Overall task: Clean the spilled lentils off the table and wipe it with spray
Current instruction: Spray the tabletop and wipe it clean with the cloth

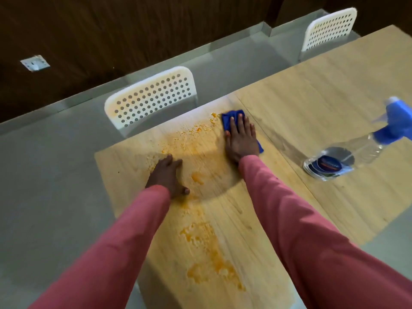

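Lentils, left of cloth under fingers

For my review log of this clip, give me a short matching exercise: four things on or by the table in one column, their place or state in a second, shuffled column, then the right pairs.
Things:
1. blue cloth
2. spray bottle
3. left hand
4. nearer white chair

Places or states:
A. stands beyond the table's far edge
B. rests flat on the bare table, beside the orange lentil mess
C. pressed under the flat right hand
D. stands alone on the right part of the table

Pairs: 1-C, 2-D, 3-B, 4-A
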